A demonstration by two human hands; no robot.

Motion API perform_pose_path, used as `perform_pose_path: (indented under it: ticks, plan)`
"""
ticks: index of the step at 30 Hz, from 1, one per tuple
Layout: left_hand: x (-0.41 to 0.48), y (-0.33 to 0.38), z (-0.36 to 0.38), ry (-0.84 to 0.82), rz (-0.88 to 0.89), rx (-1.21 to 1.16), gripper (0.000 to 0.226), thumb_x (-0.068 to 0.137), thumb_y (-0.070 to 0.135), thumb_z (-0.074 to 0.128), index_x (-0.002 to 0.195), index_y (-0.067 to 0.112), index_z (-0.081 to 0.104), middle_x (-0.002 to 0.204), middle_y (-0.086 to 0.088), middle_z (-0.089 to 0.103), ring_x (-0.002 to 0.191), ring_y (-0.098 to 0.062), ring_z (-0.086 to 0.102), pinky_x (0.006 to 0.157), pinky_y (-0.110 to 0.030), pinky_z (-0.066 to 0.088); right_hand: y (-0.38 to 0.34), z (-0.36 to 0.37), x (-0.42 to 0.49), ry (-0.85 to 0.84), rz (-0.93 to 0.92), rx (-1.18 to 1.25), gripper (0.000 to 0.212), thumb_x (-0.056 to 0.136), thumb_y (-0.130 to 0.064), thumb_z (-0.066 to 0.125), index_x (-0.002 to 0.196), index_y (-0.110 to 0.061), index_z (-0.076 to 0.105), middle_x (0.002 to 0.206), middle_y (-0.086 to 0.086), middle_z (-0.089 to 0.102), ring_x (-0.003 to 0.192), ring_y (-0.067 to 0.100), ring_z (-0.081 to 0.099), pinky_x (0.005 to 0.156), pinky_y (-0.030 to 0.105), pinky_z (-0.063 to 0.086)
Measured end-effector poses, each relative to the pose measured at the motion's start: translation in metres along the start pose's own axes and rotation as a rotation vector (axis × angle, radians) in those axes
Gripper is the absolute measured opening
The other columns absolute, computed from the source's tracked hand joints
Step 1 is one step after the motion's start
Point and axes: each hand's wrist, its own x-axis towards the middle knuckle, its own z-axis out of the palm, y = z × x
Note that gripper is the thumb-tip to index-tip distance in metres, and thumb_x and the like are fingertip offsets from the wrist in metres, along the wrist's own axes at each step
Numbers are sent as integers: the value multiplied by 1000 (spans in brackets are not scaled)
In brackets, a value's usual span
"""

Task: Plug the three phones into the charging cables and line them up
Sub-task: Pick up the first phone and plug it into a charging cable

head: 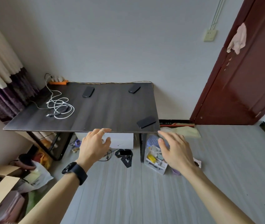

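Three black phones lie apart on the dark table (105, 110): one at the back middle (88, 92), one at the back right (134, 89), one near the front right corner (146, 121). A tangle of white and black charging cables (60, 107) lies on the left side, running back to an orange power strip (58, 82). My left hand (94, 146), with a ring and a black wristband, hovers at the table's front edge, fingers apart and holding nothing. My right hand (173, 149) hangs in front of the right corner, also spread and holding nothing.
Under the table lie a white box (120, 140), clutter and a tray of small items (156, 160). A cardboard box (0, 188) and bags sit at the lower left. A curtain (2, 70) hangs left, a dark red door (245, 70) stands right.
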Motion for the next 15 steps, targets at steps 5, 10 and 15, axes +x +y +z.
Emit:
perform_pose_path:
  ticks: [5,10,15]
  plan:
    - [70,-21,27,-53,-76,5,38,91,34,55,128,33,61,126,2,63,119,-25,54,96,-41,46,16,53,80,-142,47,16,37,99,-39,48,133,-33,59,129,-8,64,120,21,54,98,37,46]
    - [135,-46,56,-139,-121,13,40,92,33,53,131,34,58,130,2,61,122,-26,52,100,-41,43,25,108,141,-242,126,54,38,98,-37,50,134,-32,59,131,-6,63,122,24,52,100,38,44]
    - [211,-71,92,-245,-95,31,43,92,36,54,135,34,56,131,2,61,123,-25,52,99,-40,43,37,161,194,-327,247,86,40,98,-37,50,136,-29,57,133,0,63,123,25,54,102,37,43]
